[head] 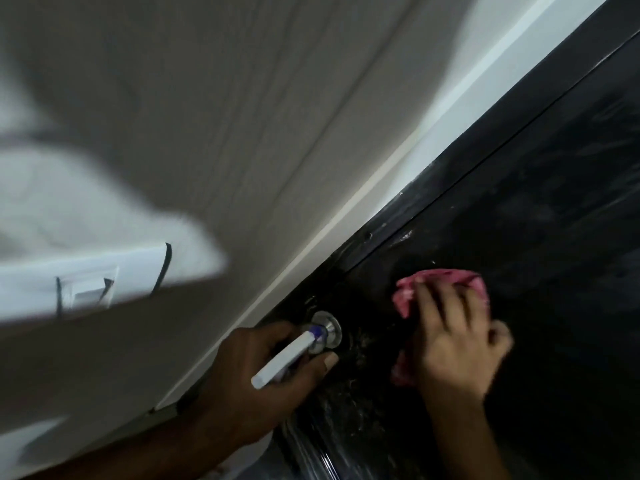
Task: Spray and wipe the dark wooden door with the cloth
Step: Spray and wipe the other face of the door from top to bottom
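Note:
The dark wooden door [540, 209] fills the right side of the tilted view, with wet smears on its surface. My right hand [453, 344] presses a pink cloth [446, 282] flat against the door panel, fingers spread over the cloth. My left hand [263, 372] grips a white spray bottle head [287, 358] with a purple nozzle, pointed at the door next to a round silver door knob [327, 330]. The bottle's body is hidden under my hand.
A white wall [207, 116] and a pale door frame strip [346, 220] run along the door's left edge. A white switch plate [90, 289] sits on the wall at the left. The image is blurred by motion.

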